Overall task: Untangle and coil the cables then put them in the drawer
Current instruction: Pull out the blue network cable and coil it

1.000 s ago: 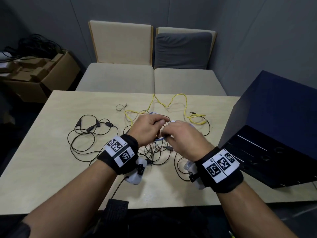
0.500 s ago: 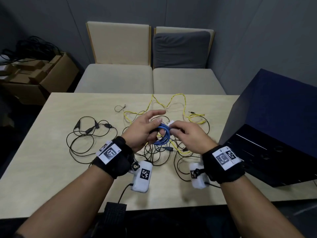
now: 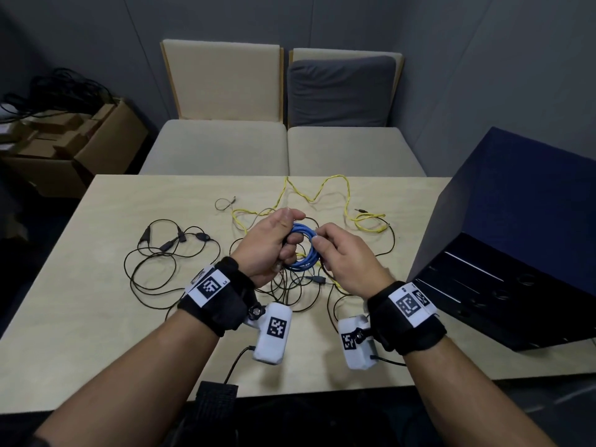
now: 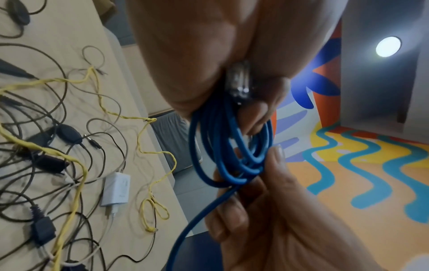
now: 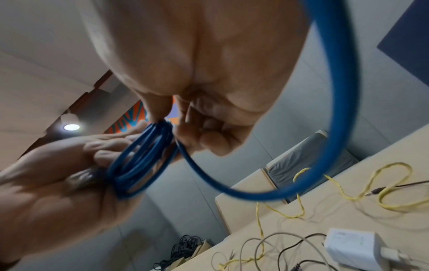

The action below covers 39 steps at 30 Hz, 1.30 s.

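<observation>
Winding on, the left hand (image 3: 269, 243) now grips a blue cable (image 3: 303, 250) coil lifted into view — the right hand (image 3: 343, 256) pinching what looks like its last loose tail.

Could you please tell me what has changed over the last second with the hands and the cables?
Both hands rose off the table and parted, uncovering the blue cable coil. The left hand grips it; the right hand pinches its far side. The yellow cable and black cables stayed on the table.
</observation>
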Available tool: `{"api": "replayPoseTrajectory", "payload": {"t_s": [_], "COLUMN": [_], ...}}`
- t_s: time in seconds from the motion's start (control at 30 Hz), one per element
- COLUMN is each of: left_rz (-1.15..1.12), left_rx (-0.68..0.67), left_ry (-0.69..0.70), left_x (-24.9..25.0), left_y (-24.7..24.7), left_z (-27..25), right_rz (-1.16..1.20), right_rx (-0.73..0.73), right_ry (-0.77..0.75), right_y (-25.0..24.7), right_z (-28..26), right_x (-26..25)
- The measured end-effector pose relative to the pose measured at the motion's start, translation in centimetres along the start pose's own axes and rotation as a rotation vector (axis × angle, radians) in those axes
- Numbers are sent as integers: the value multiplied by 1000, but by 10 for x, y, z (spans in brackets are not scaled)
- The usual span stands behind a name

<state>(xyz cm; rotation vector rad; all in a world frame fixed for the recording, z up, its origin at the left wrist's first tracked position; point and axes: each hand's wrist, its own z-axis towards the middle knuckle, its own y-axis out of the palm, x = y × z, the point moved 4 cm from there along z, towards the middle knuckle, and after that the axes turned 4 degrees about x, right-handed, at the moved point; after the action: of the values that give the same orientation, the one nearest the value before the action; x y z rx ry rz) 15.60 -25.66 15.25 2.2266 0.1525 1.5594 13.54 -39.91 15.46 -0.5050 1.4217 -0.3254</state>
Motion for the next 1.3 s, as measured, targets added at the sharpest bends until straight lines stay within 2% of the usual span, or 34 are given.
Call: {"api": "replayPoseTrajectory", "payload": {"t_s": [0.1,0.2,0.27,0.33,0.4,0.53,0.63,0.73,0.8,0.87,0.93,1.0,1.1,1.2,1.3], "left_rz": [147,516,798,1017,1094,1070,964,748,626,560,550,556,555,519,482], "left_rx": [9,13,-46,-94,-95,-16,67,132,134,137,148,142,127,120,96], "left_ry": [91,242,314,326,335,374,382,347,315,301,300,295,278,285,287], "left_x": [2,7,11,14,17,15,13,15,16,17,16,13,4,2,7], "left_y": [0,-3,-4,-3,-1,-1,-6,-10,-8,-7,-7,-6,-2,3,7], "left_z": [0,-1,-1,0,-1,0,4,7,7,6,5,4,0,-1,-3], "right_rz": [-43,-75,-109,-141,-130,50,253,181,187,310,472,627,886,1166,1282], "right_rx": [64,104,110,104,106,74,-41,-199,-247,-189,2,216,379,344,253], "right_ry": [-49,-69,-71,-77,-82,-11,142,199,240,332,408,410,388,417,490], "right_y": [1,1,1,1,1,5,13,19,22,24,19,10,2,5,15], "right_z": [-3,-4,-4,-3,-4,-5,-10,-20,-25,-24,-19,-13,-6,-2,1], "right_x": [-5,-7,-4,-1,-1,-1,13,22,24,31,37,40,29,19,17]}}
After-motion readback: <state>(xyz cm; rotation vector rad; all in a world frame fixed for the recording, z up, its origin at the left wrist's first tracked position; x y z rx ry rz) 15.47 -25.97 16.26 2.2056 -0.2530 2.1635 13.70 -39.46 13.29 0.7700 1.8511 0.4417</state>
